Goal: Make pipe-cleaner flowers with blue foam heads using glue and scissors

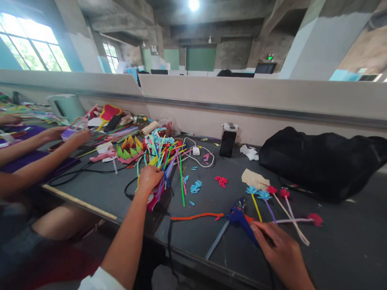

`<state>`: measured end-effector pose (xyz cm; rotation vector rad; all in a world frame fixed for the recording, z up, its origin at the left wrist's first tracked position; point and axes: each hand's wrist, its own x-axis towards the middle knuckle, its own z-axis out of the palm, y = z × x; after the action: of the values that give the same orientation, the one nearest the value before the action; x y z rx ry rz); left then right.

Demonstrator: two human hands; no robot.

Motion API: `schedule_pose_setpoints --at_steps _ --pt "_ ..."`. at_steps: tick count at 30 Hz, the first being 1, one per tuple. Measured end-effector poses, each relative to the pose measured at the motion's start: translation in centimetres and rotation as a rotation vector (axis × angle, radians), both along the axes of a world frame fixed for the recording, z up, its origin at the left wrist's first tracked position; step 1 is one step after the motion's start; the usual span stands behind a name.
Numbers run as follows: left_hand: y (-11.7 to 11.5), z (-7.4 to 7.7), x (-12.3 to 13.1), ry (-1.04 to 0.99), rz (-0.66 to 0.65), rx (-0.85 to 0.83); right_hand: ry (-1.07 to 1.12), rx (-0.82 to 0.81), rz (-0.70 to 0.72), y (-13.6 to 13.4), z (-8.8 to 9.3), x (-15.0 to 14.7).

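My left hand (149, 178) reaches into a bundle of coloured pipe cleaners (172, 154), its fingers curled closed on some of them; its fingertips are partly hidden. On the right, my right hand (280, 247) has its thumb and fingers closed at the handle of a blue glue gun (241, 219) with an orange trigger. A translucent glue stick (217, 240) pokes out of the gun. Pipe-cleaner flowers with red heads (285, 192) and blue heads (263, 195) lie beyond that hand. An orange pipe cleaner (196, 216) lies between my hands.
Small blue pieces (196, 187) and red pieces (221, 181) lie in piles. Behind them are a phone (227, 143), a white charger (196, 150) and a black bag (324, 161). At left, a co-worker's hands (80, 136) hold something purple. Black cords cross the table edge.
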<state>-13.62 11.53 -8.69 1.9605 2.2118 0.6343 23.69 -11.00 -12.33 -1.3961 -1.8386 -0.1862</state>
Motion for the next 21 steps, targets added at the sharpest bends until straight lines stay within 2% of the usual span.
schedule_pose_setpoints --at_steps 7,21 --pt "0.19 0.16 0.31 -0.039 0.088 0.041 0.019 -0.038 -0.004 -0.03 -0.24 0.25" --pt "0.20 0.81 -0.46 -0.082 0.106 0.053 0.023 -0.046 -0.016 -0.13 -0.14 0.23"
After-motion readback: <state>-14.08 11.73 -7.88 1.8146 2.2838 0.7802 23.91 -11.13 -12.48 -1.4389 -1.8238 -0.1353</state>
